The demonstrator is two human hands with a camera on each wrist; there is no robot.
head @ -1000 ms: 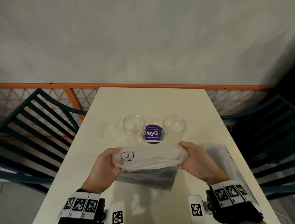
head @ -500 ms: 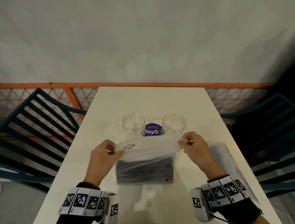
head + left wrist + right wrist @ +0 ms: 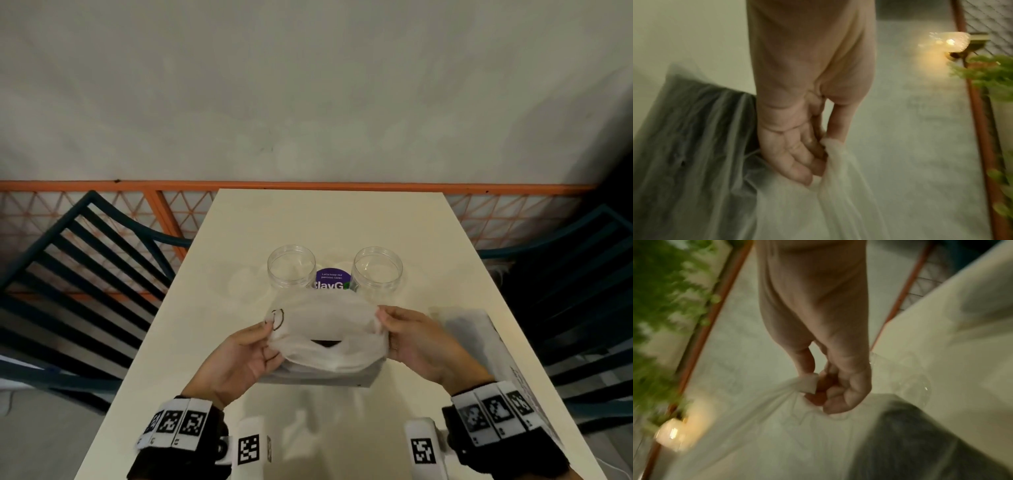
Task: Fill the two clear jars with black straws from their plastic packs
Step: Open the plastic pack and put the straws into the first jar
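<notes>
Both hands have tipped the pack's mouth toward the camera since a second ago, opening a dark slit. Left hand (image 3: 244,356) and right hand (image 3: 416,342) each pinch a corner of the filmy, crinkled straw pack (image 3: 327,337), black straws (image 3: 323,342) showing inside. Beyond stand two round clear jars (image 3: 291,267) (image 3: 377,270), both empty; a second pack (image 3: 479,339) lies right. Filling appears not yet begun.

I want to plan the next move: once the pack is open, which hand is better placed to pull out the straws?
Probably the right hand: it pinches only a corner of the pack, easy to release. The left hand grips a fuller fold and can keep steadying it.
</notes>
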